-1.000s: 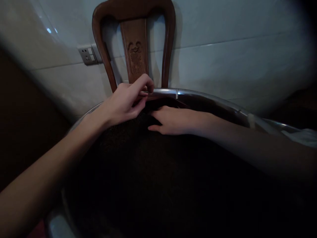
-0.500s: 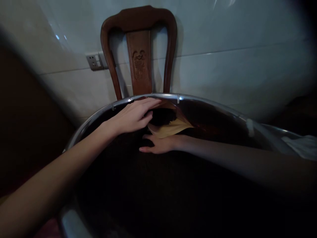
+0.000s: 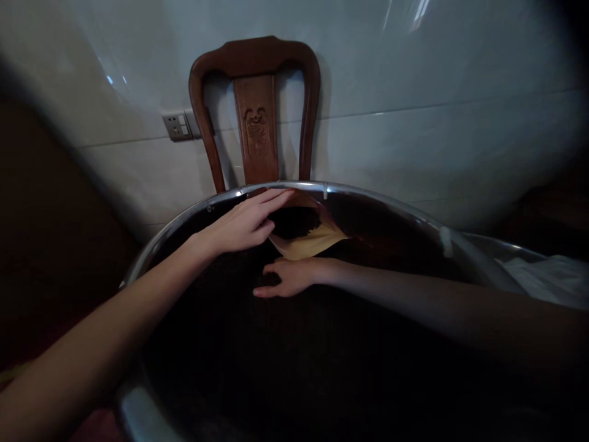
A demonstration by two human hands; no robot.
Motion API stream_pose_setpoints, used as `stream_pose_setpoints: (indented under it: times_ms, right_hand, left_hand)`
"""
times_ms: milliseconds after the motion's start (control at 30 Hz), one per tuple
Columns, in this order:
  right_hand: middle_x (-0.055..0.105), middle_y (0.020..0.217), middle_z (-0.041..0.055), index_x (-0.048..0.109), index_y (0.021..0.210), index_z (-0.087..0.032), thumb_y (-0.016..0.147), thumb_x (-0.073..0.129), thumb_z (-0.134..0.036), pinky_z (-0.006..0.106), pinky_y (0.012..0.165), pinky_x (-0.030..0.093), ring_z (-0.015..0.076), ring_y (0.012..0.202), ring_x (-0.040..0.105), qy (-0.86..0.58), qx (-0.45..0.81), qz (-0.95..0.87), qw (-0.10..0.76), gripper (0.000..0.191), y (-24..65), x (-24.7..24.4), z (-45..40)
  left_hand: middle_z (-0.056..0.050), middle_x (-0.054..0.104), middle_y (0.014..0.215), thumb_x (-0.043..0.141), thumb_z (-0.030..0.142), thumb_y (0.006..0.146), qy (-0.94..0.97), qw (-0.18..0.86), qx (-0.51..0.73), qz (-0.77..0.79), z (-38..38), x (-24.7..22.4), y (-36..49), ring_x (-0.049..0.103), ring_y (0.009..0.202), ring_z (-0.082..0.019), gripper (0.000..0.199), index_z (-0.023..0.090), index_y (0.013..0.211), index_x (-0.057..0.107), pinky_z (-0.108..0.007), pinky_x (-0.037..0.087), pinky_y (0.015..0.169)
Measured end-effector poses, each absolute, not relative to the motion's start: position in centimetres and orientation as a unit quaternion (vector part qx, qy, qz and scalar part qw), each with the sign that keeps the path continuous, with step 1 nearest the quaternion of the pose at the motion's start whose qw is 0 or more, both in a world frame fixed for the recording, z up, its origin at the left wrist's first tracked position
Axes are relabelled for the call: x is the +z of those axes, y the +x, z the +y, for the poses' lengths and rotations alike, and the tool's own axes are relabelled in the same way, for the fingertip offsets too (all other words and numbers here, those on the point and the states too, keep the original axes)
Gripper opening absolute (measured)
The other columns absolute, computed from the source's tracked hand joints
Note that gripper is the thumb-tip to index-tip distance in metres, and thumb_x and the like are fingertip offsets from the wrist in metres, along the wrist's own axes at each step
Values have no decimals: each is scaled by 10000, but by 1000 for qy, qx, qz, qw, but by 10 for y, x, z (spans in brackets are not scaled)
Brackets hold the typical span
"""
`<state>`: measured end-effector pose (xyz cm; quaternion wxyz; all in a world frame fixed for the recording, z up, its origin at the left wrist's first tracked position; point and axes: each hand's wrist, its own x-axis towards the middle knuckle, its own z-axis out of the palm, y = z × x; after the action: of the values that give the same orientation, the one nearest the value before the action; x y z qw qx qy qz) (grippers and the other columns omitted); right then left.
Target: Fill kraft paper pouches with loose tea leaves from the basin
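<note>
Though dim, left hand [image 3: 243, 222] at yellow-lined bag [image 3: 313, 244], grip unclear; right hand [image 3: 297, 276] unclenched, partly hidden

The bag [image 3: 306, 247] showed yellowish tan around a near-black fill [image 3: 292, 221]. At twelve o'clock the vessel's rim [image 3: 299, 184] was silver; at eleven, the chair [image 3: 255, 132] was reddish brown with an ornate carved motif; at three, the cloth [image 3: 552, 279] whitish.

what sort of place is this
Probably an indoor room in a home or small eatery, though the dim view leaves that unsure: a carved wooden chair stands before a glossy tiled wall with a power socket.
</note>
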<state>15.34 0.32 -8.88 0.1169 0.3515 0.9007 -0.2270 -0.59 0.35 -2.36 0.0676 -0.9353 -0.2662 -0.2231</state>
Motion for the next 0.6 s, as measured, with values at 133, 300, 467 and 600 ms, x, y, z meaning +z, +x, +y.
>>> stream_pose_setpoints:
  times_ms: [133,300,467,600]
  right_hand:
    - [442,1398,151,443,1378,-172,582,432,-884,400,995,406,319,1243,465,317,-264,896,164,1069,150,-78,4]
    - [510,1343,117,552,1290,-210,563,463,-882,425,1030,374,317,1233,474,292,-292,890,195,994,153,-66,4]
    - [398,1430,168,383,1415,-118,534,482,-885,417,1078,316,326,1307,384,312,-280,884,206,1172,152,-73,-3]
    - [384,1443,151,358,1425,-114,511,508,-878,393,1078,322,306,1301,397,270,-291,888,231,1201,149,-70,-6]
  left_hand:
    - [-137,396,1436,391,12,779,-933,64,-249,-251,7,-28,-7,383,1326,-225,662,157,1420,318,-444,347,1094]
    - [-113,457,1397,402,-7,767,-932,52,-268,-239,10,-28,-8,430,1292,-213,651,186,1388,386,-452,386,1066]
    - [-97,538,1323,416,-11,771,-932,31,-274,-237,7,-25,-7,498,1229,-204,574,187,1302,510,-452,421,1034]
    - [-94,593,1255,427,11,807,-927,39,-292,-231,7,-26,-9,551,1165,-204,474,194,1212,591,-460,467,977]
